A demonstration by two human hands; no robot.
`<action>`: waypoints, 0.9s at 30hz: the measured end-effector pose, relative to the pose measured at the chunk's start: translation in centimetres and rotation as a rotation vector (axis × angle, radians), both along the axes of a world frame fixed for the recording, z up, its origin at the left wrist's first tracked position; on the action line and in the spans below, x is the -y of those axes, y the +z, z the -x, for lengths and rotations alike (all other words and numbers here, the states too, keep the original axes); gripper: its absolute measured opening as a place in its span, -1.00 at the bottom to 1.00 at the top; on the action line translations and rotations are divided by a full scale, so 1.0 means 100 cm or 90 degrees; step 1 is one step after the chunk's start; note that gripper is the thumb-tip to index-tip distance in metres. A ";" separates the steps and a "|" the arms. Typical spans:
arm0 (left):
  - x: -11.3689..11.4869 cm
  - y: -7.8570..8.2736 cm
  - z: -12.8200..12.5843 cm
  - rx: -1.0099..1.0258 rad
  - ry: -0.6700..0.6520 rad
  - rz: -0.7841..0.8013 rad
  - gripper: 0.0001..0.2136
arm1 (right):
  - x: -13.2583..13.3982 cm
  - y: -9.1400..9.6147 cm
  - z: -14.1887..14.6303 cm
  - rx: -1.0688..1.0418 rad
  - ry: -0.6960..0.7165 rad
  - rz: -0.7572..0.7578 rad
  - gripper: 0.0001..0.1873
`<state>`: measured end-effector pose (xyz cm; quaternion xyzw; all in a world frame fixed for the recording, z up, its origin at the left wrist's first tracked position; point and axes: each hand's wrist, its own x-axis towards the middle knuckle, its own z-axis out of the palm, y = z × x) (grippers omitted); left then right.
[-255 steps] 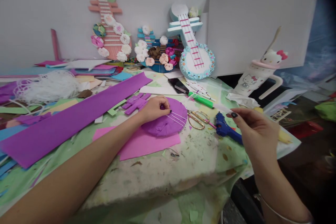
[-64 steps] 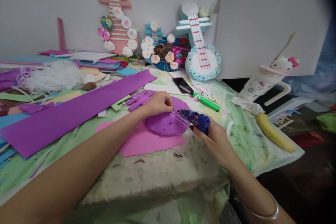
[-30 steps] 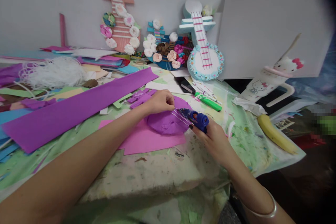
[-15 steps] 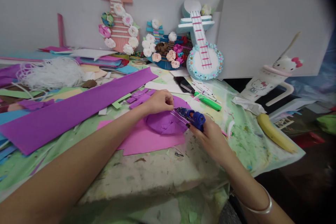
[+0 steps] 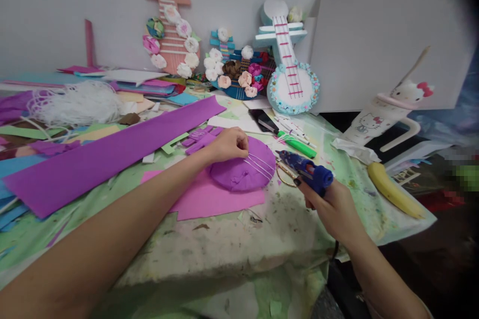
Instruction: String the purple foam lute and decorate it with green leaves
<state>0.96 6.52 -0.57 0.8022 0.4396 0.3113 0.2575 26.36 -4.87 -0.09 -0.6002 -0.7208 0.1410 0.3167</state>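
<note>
A round purple paper-covered piece (image 5: 239,174) shaped like the body of a small lute lies on the table, its slatted neck (image 5: 198,140) pointing up and left. Several thin white strings (image 5: 261,164) run across the disc. Over its upper left part, my left hand (image 5: 232,143) is closed in a pinch at the left ends of these strings. My right hand (image 5: 335,204) is wrapped round a blue hot glue gun (image 5: 309,169), held to the right of the disc with its nozzle pointing left, apart from the piece. Pink paper (image 5: 220,204) lies under the disc.
A long purple paper strip (image 5: 119,154) and tangled white string (image 5: 77,104) lie left. Decorated model lutes (image 5: 294,87) lean on the wall. A green marker (image 5: 297,144), a banana (image 5: 392,192) and a lidded cup (image 5: 374,117) are on the right.
My right hand has drawn the glue gun away from the disc, to the right and slightly down, uncovering the disc's right side. My left hand has stayed in place.
</note>
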 end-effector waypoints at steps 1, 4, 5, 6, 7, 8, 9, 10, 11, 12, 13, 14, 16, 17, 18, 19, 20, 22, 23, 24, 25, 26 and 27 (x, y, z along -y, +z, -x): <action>0.000 0.000 0.000 -0.001 0.002 0.001 -0.95 | 0.000 0.000 -0.006 0.017 -0.021 -0.009 -0.67; 0.000 -0.001 -0.001 0.007 0.009 -0.002 -0.94 | -0.003 0.000 -0.030 0.126 -0.110 -0.071 -0.69; 0.000 -0.001 -0.001 0.008 0.011 -0.004 -0.94 | -0.005 -0.001 -0.039 0.182 -0.141 -0.089 -0.69; 0.000 -0.001 -0.001 0.008 0.012 -0.006 -0.94 | -0.007 -0.002 -0.048 0.239 -0.165 -0.096 -0.69; 0.000 -0.002 -0.001 0.005 0.013 -0.009 -0.94 | -0.010 -0.003 -0.057 0.296 -0.178 -0.095 -0.69; 0.000 -0.002 -0.002 0.001 0.015 -0.011 -0.94 | -0.013 -0.006 -0.066 0.349 -0.177 -0.092 -0.68; -0.001 -0.002 -0.002 -0.003 0.016 -0.014 -0.94 | -0.016 -0.008 -0.074 0.394 -0.172 -0.090 -0.68; -0.002 -0.002 -0.002 -0.006 0.016 -0.018 -0.94 | -0.020 -0.011 -0.083 0.432 -0.167 -0.085 -0.68; -0.002 -0.002 -0.003 -0.008 0.017 -0.024 -0.94 | -0.023 -0.015 -0.091 0.462 -0.164 -0.081 -0.67; -0.003 -0.003 -0.003 -0.009 0.017 -0.030 -0.94 | -0.026 -0.018 -0.099 0.484 -0.165 -0.076 -0.66; -0.004 -0.003 -0.003 -0.011 0.016 -0.031 -0.94 | -0.029 -0.021 -0.106 0.500 -0.168 -0.070 -0.65; -0.004 -0.003 -0.004 -0.012 0.017 -0.028 -0.94 | -0.033 -0.025 -0.114 0.510 -0.171 -0.066 -0.65; -0.004 -0.002 -0.004 -0.012 0.026 -0.020 -0.95 | -0.040 -0.028 -0.126 0.516 -0.164 -0.056 -0.67; -0.003 -0.001 -0.005 -0.015 0.032 -0.015 -0.95 | -0.044 -0.028 -0.130 0.516 -0.157 -0.051 -0.67; -0.002 0.000 -0.005 -0.018 0.039 -0.013 -0.94 | -0.047 -0.027 -0.133 0.517 -0.154 -0.047 -0.67; -0.001 0.002 -0.006 -0.023 0.046 -0.011 -0.94 | -0.049 -0.024 -0.133 0.520 -0.155 -0.046 -0.66; 0.000 0.003 -0.006 -0.030 0.055 -0.011 -0.93 | -0.051 -0.019 -0.131 0.522 -0.163 -0.055 -0.66; 0.002 0.006 -0.007 -0.049 0.072 -0.007 -0.92 | -0.051 -0.007 -0.117 0.501 -0.167 -0.099 -0.68; 0.002 0.007 -0.008 -0.058 0.080 -0.006 -0.92 | -0.050 0.000 -0.105 0.461 -0.151 -0.135 -0.72; 0.002 0.008 -0.008 -0.065 0.087 -0.005 -0.92 | -0.048 0.006 -0.092 0.396 -0.097 -0.161 -0.74; 0.002 0.008 -0.008 -0.070 0.093 -0.002 -0.92 | -0.047 0.011 -0.076 0.304 -0.052 -0.172 -0.76; 0.001 0.008 -0.008 -0.072 0.095 0.004 -0.92 | -0.046 0.014 -0.060 0.222 -0.006 -0.154 -0.79; 0.000 0.007 -0.008 -0.070 0.095 0.015 -0.93 | -0.046 0.016 -0.043 0.161 0.052 -0.129 -0.82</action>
